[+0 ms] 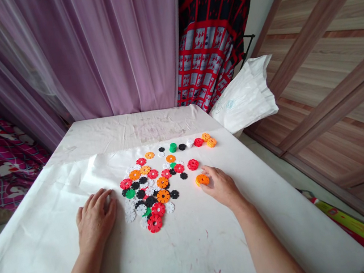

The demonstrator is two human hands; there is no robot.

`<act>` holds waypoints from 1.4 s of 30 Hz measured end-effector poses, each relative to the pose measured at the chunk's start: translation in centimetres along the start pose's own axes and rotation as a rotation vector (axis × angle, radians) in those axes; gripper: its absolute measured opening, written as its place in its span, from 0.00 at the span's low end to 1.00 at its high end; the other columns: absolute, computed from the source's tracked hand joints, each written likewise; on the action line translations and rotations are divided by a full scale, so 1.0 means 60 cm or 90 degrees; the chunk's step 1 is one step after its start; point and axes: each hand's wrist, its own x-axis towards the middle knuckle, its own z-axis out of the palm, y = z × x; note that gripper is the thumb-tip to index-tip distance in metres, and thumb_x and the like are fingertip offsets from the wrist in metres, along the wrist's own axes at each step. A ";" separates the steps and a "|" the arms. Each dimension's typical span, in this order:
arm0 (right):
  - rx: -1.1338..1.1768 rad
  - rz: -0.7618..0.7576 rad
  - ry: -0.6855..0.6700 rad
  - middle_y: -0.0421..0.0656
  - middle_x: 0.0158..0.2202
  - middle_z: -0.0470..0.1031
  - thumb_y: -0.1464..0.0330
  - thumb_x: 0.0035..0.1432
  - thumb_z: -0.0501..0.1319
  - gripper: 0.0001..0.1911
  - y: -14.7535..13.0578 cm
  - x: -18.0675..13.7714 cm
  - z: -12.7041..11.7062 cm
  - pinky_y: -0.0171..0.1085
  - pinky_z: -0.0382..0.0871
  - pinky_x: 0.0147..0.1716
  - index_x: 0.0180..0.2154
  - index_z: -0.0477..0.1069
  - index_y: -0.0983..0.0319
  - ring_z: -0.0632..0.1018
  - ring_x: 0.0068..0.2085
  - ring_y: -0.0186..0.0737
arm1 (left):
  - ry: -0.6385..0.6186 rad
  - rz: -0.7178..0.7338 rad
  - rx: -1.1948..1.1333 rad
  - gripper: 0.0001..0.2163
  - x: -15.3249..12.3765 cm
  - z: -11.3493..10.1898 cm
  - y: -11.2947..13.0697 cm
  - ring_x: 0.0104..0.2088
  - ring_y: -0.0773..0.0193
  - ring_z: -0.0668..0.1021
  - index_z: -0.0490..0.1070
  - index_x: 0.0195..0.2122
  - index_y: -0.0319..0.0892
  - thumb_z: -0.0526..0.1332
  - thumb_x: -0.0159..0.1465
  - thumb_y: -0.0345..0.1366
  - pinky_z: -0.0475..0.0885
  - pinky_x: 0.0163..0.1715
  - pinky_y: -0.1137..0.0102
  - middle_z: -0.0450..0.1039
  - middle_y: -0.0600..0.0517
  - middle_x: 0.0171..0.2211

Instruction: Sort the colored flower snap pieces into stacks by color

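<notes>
My right hand (221,186) grips a small stack of orange notched discs (202,179) between thumb and fingers, at the table's right side. Just beyond it sits a stack of red notched discs (193,165). My left hand (95,216) lies flat on the tabletop with its fingers stretched forward, holding nothing. Between the hands spreads a loose pile of flower-shaped plastic discs in red, orange, white, black and green, among them a red disc (155,223) at its near end and an orange disc (163,196).
Along the back stand a green stack (173,147), a black stack (182,147), a white stack (189,143), a red stack (198,142) and orange stacks (211,142). A white bag (247,95) leans at the white table's (191,252) right edge. Purple curtains (116,51) hang behind.
</notes>
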 end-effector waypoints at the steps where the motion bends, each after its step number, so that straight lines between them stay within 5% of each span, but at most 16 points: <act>1: 0.004 -0.008 0.008 0.44 0.46 0.80 0.70 0.53 0.62 0.27 0.001 0.000 -0.001 0.41 0.73 0.47 0.56 0.71 0.58 0.80 0.47 0.45 | 0.003 -0.001 -0.001 0.19 0.000 0.000 0.000 0.66 0.48 0.68 0.75 0.55 0.49 0.50 0.70 0.46 0.57 0.67 0.47 0.72 0.46 0.62; 6: 0.033 -0.084 0.059 0.45 0.45 0.81 0.72 0.60 0.58 0.15 -0.043 0.006 0.014 0.40 0.72 0.49 0.47 0.76 0.57 0.80 0.47 0.44 | -0.004 0.002 0.007 0.21 -0.001 0.000 0.002 0.66 0.46 0.68 0.75 0.55 0.47 0.49 0.70 0.46 0.58 0.66 0.46 0.72 0.44 0.63; 9: 0.040 -0.153 -0.024 0.43 0.43 0.82 0.74 0.60 0.59 0.12 -0.110 0.006 0.038 0.38 0.71 0.48 0.41 0.78 0.56 0.80 0.45 0.41 | 0.006 0.008 0.007 0.20 -0.001 0.000 0.003 0.65 0.45 0.68 0.75 0.55 0.46 0.50 0.70 0.45 0.59 0.65 0.45 0.72 0.43 0.62; 15: -0.061 -0.135 -0.175 0.45 0.43 0.81 0.66 0.59 0.66 0.08 -0.200 0.000 0.070 0.41 0.70 0.44 0.42 0.77 0.58 0.77 0.46 0.46 | 0.000 0.008 0.007 0.20 -0.001 0.000 0.003 0.65 0.46 0.68 0.75 0.55 0.46 0.50 0.70 0.45 0.58 0.66 0.46 0.72 0.44 0.62; 23: -0.082 -0.109 -0.190 0.47 0.43 0.80 0.66 0.59 0.65 0.10 -0.217 0.006 0.081 0.42 0.69 0.46 0.43 0.75 0.59 0.77 0.47 0.47 | -0.003 -0.001 0.009 0.21 -0.004 -0.007 0.011 0.65 0.47 0.69 0.75 0.55 0.46 0.49 0.70 0.45 0.58 0.66 0.47 0.72 0.44 0.63; 28: -0.003 -0.062 -0.172 0.46 0.45 0.79 0.69 0.56 0.66 0.20 -0.210 0.005 0.088 0.41 0.70 0.49 0.51 0.72 0.59 0.77 0.48 0.45 | -0.010 -0.008 0.005 0.21 -0.004 -0.009 0.014 0.66 0.47 0.68 0.75 0.55 0.46 0.48 0.70 0.46 0.58 0.66 0.46 0.72 0.44 0.63; 35: -0.015 -0.060 -0.159 0.48 0.48 0.79 0.63 0.57 0.67 0.15 -0.211 0.011 0.086 0.46 0.69 0.51 0.47 0.75 0.58 0.75 0.52 0.51 | -0.007 -0.009 -0.005 0.20 -0.003 -0.007 0.012 0.66 0.47 0.68 0.75 0.55 0.48 0.49 0.70 0.46 0.57 0.67 0.46 0.72 0.45 0.63; 42: -0.031 -0.045 -0.180 0.47 0.49 0.79 0.66 0.58 0.66 0.17 -0.219 0.021 0.091 0.45 0.69 0.50 0.50 0.74 0.58 0.76 0.51 0.50 | -0.009 -0.005 -0.002 0.20 -0.003 -0.011 0.013 0.65 0.46 0.68 0.76 0.54 0.47 0.50 0.70 0.45 0.58 0.66 0.46 0.72 0.44 0.63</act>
